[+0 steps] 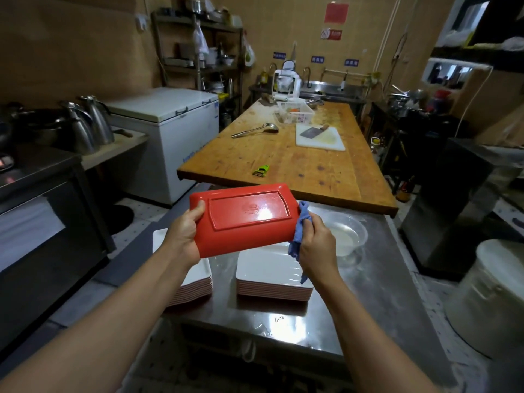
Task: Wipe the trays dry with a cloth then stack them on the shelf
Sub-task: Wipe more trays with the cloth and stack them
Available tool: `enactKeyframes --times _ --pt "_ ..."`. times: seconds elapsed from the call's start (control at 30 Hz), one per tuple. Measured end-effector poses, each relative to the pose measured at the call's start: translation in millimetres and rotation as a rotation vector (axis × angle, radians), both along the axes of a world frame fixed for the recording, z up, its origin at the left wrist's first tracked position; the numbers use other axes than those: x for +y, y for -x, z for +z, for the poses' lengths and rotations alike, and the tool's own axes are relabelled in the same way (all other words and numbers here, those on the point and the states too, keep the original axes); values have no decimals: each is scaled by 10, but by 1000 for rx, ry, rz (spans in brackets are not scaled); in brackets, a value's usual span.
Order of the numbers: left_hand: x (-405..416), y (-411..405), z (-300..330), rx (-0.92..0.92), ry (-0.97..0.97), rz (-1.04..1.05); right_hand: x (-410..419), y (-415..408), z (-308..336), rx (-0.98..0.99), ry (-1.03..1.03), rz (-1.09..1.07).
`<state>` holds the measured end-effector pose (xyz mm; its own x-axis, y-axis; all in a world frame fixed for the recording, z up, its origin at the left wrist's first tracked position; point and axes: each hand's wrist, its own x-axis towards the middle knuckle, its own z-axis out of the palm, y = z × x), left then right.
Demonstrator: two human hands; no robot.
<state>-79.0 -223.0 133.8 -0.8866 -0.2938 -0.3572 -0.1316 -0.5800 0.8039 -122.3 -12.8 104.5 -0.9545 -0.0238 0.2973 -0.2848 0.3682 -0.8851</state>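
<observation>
Head view looks down on a red tray (243,219) held in the air at the centre of the frame, its underside turned up toward the camera. The left hand (184,236) grips the tray's left short edge, thumb on top and fingers curled underneath, which likely serves to steady it and tilt the bottom into reach. The right hand (314,242) is closed round a bunched blue cloth (302,228) and presses it against the tray's right edge; part of the cloth hangs loose below the palm. A bright glare on the red surface suggests it may be wet there, so the wiping looks unfinished.

Below the tray, in the lower middle of the frame, two stacks of white-faced trays rest on a steel tabletop (368,293): the left stack (192,282) partly hidden behind the left forearm, the right stack (273,279) just beside it. I cannot tell which stack is wiped and which waits. A clear bowl (350,234) of cloudy liquid stands to the right of the held tray, and drops of water lie near the tabletop's front edge.

Beyond, a long wooden worktable (297,163) carries a white cutting board (320,139) with a cleaver, a ladle (255,130), a white basket and a small green tool (261,170). A white chest freezer (170,126) sits at middle left, metal jugs (88,123) further left, and a metal shelf rack (198,52) at the top, against the back wall.
</observation>
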Motion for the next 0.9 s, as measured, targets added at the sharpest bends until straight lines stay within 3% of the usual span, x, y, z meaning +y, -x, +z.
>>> enactKeyframes --times 0.1,0.23,0.3,0.43,0.6,0.9 --pt "-123 -53 -40 -9 19 66 -58 8 -31 -21 3 -37" --pt "-323 -130 30 128 128 187 -170 20 -74 -76 -12 9" --pt "-461 -155 45 187 418 229 -249 30 -86 -86 12 35" --pt "-639 -225 -52 187 1331 202 -458 62 -159 -144 -28 81" --pt "-644 -342 -396 205 1942 21 -626 68 -322 -193 -52 140" --pt "-609 -369 -991 -63 2156 -338 -722 104 -496 -211 -70 117"
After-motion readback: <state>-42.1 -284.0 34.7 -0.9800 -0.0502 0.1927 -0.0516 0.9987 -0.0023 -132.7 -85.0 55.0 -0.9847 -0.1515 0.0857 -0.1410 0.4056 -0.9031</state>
